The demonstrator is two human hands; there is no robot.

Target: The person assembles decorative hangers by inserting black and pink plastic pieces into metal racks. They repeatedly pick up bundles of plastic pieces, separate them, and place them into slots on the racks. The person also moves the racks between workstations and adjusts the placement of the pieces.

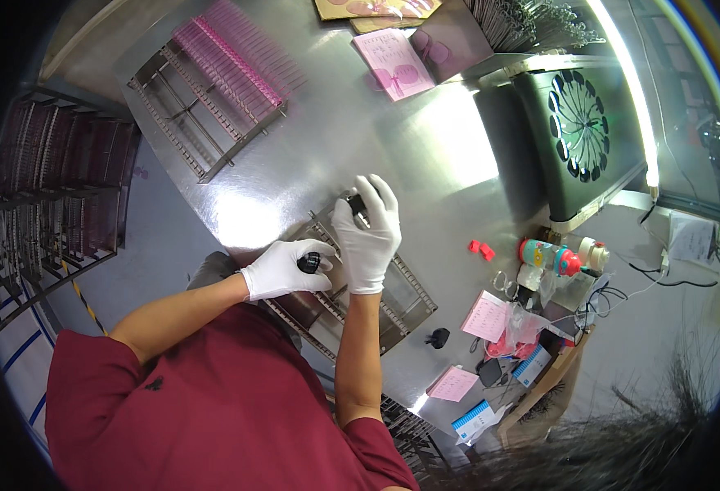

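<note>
Above the near rack (416, 284) on the worktop (360, 131), in the head view, a slip looks the likeliest trouble: the black round piece (309, 262) in the left hand (278, 270) seems smooth, and a cloth glove may hold it poorly. Dropped, it could fall between the rails or roll away. The right glove could also snag on the rack's toothed rail, dragging the frame askew.

The left forearm reaches in from the left, wrist fairly straight, fingers bent on the far side and thumb on the near side; this grip is partly closed around the round piece. The right forearm points away from the body, the right hand (372, 237) raised with fingers arched; its grip is nearly closed about a dark piece (357, 203), though how firmly I cannot tell.
</note>
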